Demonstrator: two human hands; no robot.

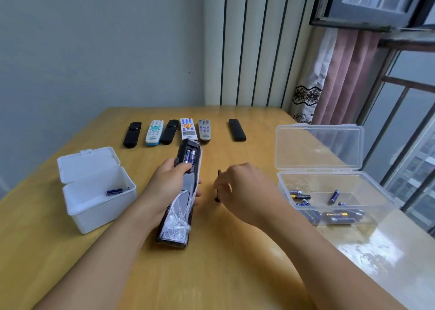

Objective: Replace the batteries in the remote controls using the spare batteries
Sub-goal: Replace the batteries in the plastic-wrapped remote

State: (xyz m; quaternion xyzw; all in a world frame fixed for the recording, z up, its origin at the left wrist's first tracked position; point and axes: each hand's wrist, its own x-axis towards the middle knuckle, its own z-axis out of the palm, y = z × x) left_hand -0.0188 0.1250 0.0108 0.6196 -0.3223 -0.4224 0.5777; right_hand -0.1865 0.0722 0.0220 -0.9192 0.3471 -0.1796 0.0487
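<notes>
Gripping a black remote (182, 192) back-up over the table (235, 274), the left hand (169, 184) thumbs two batteries (190, 156) in its open bay. Right hand (237, 187) pinches the dark cover (217, 193) on edge — beside it. Risk: a tilt spills batteries — cover slips.

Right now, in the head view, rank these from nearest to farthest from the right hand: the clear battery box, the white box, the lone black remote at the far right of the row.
From the right hand:
1. Clear battery box, just to its right.
2. Lone black remote, straight beyond it, at the far end of the table.
3. White box, across on the left, past the left hand.
</notes>
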